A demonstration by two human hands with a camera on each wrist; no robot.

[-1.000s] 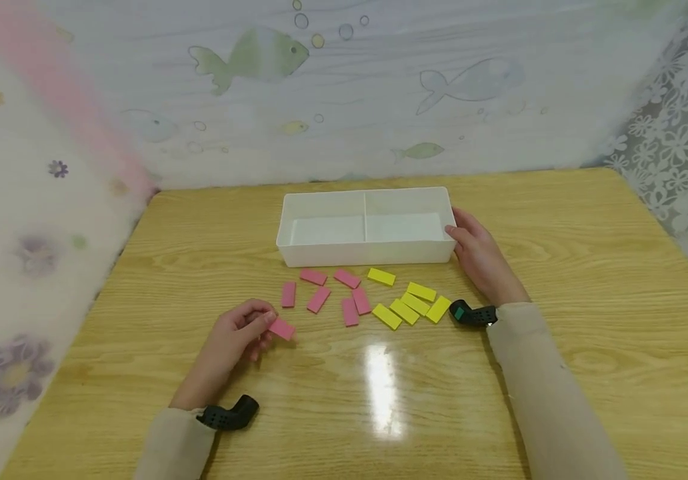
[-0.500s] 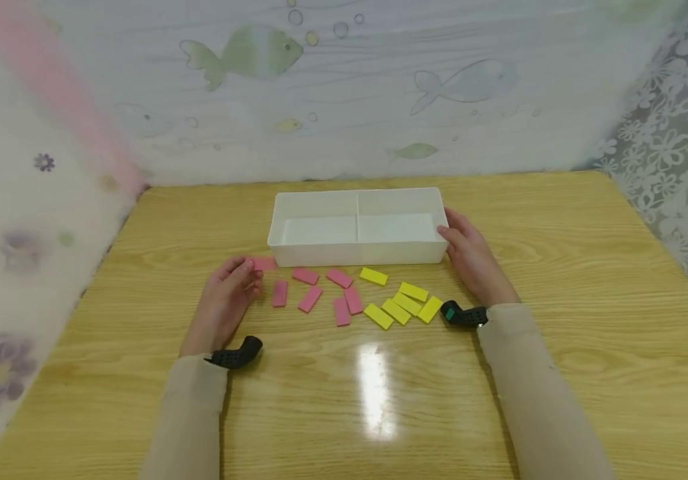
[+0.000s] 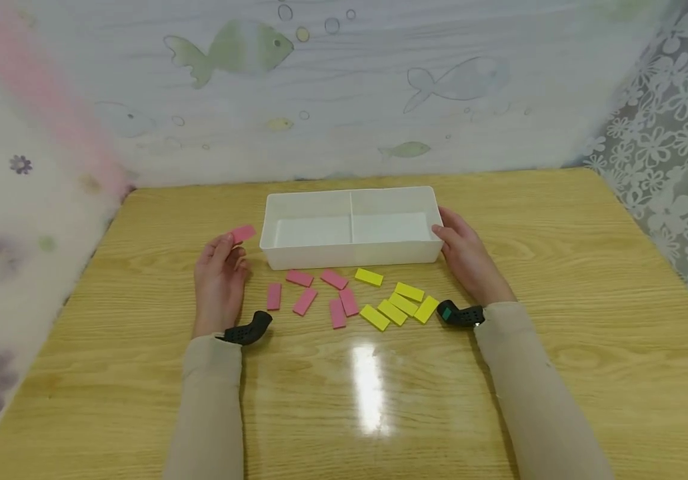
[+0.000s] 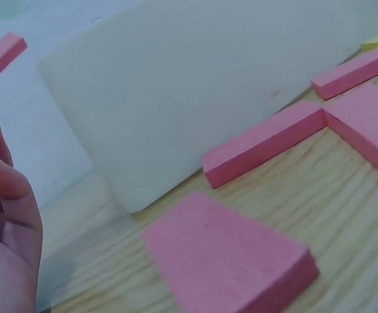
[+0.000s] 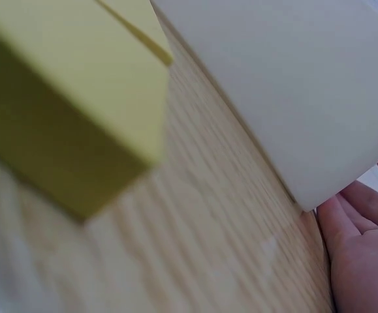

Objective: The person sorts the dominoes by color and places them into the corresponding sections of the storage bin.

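My left hand (image 3: 221, 280) pinches a pink domino-shaped block (image 3: 244, 233) between thumb and fingers, just left of a white two-compartment box (image 3: 356, 255). In the left wrist view the held pink block (image 4: 2, 57) stands up past the fingertips, beside the box's corner. My right hand (image 3: 470, 257) grips the box's right end, thumb over the rim and fingers on the outer side. Seen from the right wrist, fingers (image 5: 371, 208) lie against the box's lower corner. Both compartments show only bare white floor.
Several pink blocks (image 3: 305, 301) lie flat in front of the box's left half. Several yellow blocks (image 3: 403, 305) lie before its right half, some touching. The wooden table (image 3: 296, 400) meets a painted wall (image 3: 344, 153) behind the box.
My left hand has carried the pink block from in front of the loose blocks, away from me, to the box's left side. The right hand keeps its hold on the box.
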